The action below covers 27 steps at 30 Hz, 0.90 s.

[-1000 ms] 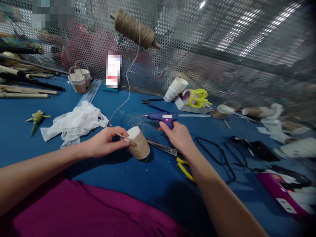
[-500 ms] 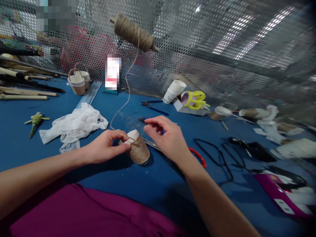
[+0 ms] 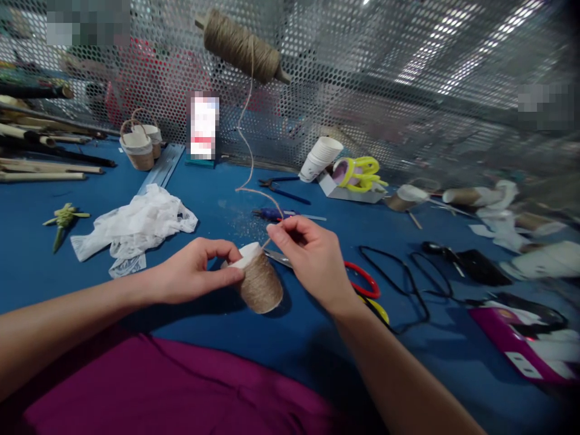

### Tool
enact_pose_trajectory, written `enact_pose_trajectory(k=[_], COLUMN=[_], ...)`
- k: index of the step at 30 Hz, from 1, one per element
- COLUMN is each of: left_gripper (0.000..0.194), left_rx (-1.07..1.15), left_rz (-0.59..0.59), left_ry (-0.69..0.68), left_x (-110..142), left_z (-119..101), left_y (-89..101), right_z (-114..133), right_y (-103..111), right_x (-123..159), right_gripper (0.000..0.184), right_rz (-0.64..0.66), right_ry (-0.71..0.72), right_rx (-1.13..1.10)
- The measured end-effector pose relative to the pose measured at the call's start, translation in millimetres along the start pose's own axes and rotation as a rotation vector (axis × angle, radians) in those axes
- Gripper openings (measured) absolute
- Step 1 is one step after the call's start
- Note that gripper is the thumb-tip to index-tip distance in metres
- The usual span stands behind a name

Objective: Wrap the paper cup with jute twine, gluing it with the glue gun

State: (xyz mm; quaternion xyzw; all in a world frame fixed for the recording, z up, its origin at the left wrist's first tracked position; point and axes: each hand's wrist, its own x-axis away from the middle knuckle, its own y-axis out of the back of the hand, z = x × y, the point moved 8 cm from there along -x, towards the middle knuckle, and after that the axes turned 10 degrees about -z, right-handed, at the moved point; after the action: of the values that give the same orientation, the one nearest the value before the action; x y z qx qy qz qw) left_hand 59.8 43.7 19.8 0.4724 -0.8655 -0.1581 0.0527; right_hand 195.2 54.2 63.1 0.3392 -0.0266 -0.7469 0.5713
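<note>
Gripping cup in left hand, right hand pinching twine, blue tabletop, perforated screen

Scissors partly behind right hand, perhaps also behind the cup.

At seven o'clock, the cup is showing white and ribbed tan; at eleven, the spool is showing brown; the tabletop is showing blue.

Rough, matt twine covers the smooth, papery cup, and the perforated panel looks like shiny metal.
</note>
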Motion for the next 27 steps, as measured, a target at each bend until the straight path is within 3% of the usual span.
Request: enact_pose_trajectory(k=[6, 27], left_gripper=[0.02, 0.011], left_rx=[0.039, 0.11], left_rz=[-0.005, 0.019], left_ry=[-0.003, -0.096], left_x=[0, 2], left_z=[4, -3], left_y=[1.4, 3.6], right_z=[-8, -13], right_y=[2, -3], right_x=[5, 12], right_gripper=[0.019, 0.02], right_rz=[0.006, 0.039], right_ry=[-0.071, -0.09], right_rx=[0.006, -0.047])
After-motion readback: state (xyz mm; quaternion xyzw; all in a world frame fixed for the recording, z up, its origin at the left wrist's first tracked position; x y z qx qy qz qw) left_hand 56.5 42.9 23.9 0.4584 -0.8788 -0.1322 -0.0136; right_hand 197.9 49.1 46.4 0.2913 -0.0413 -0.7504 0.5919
